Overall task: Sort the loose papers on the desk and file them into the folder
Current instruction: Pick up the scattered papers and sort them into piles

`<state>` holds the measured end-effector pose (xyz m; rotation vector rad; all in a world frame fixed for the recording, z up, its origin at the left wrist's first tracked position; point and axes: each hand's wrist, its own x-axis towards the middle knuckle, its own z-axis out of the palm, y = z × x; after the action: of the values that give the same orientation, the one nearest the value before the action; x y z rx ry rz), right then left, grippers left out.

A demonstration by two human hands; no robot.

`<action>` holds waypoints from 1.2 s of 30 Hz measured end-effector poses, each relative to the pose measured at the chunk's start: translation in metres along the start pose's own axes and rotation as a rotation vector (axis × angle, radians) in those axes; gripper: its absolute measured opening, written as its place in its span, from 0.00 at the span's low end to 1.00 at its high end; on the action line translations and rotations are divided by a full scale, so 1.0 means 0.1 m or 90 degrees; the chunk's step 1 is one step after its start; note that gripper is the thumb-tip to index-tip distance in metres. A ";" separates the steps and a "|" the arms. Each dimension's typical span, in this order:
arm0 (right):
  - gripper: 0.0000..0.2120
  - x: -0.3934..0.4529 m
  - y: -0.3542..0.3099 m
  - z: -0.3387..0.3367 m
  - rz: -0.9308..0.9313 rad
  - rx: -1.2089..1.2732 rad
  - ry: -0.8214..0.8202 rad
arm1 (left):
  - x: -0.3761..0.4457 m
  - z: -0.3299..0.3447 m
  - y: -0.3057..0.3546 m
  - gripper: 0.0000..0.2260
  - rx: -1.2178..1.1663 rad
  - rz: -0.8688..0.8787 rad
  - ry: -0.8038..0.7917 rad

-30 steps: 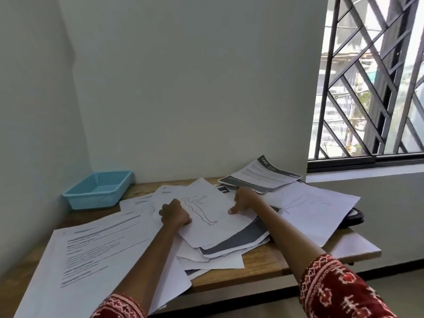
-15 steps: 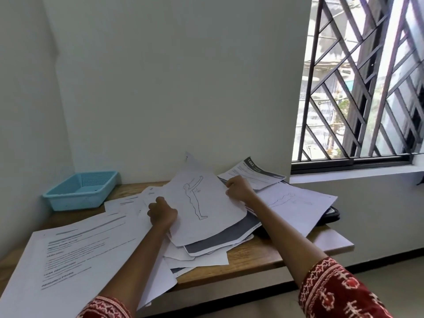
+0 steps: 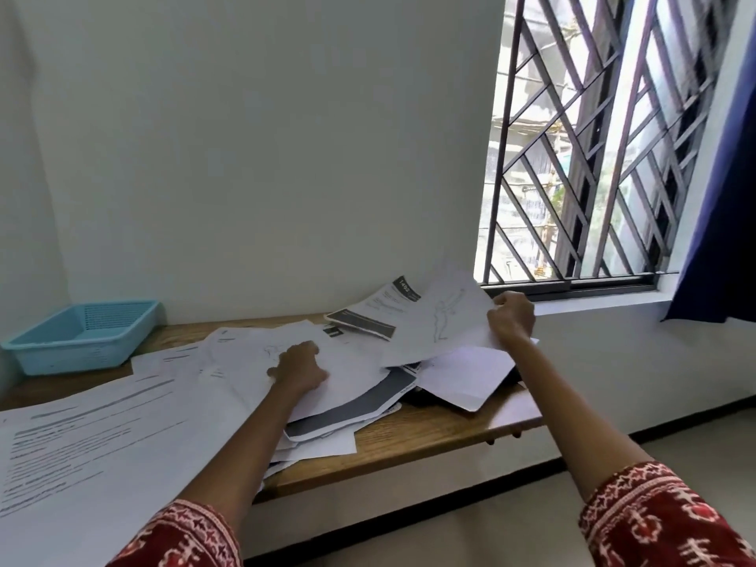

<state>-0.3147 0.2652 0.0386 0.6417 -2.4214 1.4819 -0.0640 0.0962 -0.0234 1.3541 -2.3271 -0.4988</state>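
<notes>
Your right hand (image 3: 511,319) pinches a sheet with a figure drawing (image 3: 442,321) lifted above the paper pile (image 3: 311,362); your left hand (image 3: 298,368), fingers curled, presses on that pile. Pile-edge sheets overhang the worktop (image 3: 429,435); any tug could slide them off. I see no folder.
</notes>
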 end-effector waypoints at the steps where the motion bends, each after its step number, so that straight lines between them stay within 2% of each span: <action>1: 0.12 0.03 0.05 -0.09 0.005 -0.013 0.018 | -0.03 0.05 0.09 0.26 -0.061 0.068 -0.034; 3: 0.12 0.05 0.16 -0.24 0.006 -0.037 0.042 | -0.12 0.15 0.34 0.35 -0.112 0.179 -0.166; 5: 0.11 0.06 0.25 -0.33 0.000 -0.068 0.049 | -0.21 0.24 0.60 0.41 -0.042 0.224 -0.288; 6: 0.11 0.05 0.30 -0.37 0.001 -0.083 0.049 | -0.24 0.28 0.69 0.42 0.006 0.233 -0.308; 9: 0.08 0.07 0.41 -0.50 0.024 -0.121 0.043 | -0.24 0.40 0.77 0.37 0.087 0.204 -0.240; 14: 0.07 0.03 0.44 -0.59 0.075 -0.152 0.005 | -0.32 0.45 0.70 0.16 0.108 0.169 -0.065; 17: 0.09 -0.06 0.35 -0.55 0.066 -0.139 -0.016 | -0.34 0.36 0.70 0.16 0.042 0.156 -0.009; 23: 0.10 -0.35 0.13 -0.34 0.052 -0.111 -0.157 | -0.42 0.15 0.66 0.12 -0.022 0.150 -0.017; 26: 0.14 -0.44 0.10 -0.26 0.044 -0.215 -0.205 | -0.47 0.16 0.66 0.15 -0.019 0.156 -0.026; 28: 0.20 -0.48 0.07 -0.23 0.018 -0.364 -0.187 | -0.50 0.20 0.65 0.19 -0.009 0.171 -0.056; 30: 0.22 -0.51 0.01 -0.17 -0.014 -0.440 -0.134 | -0.54 0.22 0.64 0.24 -0.003 0.180 -0.087; 33: 0.19 -0.57 -0.17 0.01 -0.153 -0.363 -0.077 | -0.54 0.18 0.59 0.24 -0.045 0.145 -0.064; 34: 0.17 -0.61 -0.24 0.08 -0.205 -0.306 -0.086 | -0.52 0.15 0.55 0.21 -0.069 0.123 -0.044; 36: 0.14 -0.73 -0.39 0.25 -0.263 -0.172 -0.167 | -0.47 0.06 0.43 0.14 -0.102 0.064 0.010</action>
<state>-0.2307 0.2451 0.0277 1.2424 -2.4102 0.9386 -0.0771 0.1583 -0.0152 1.1567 -2.2763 -0.6266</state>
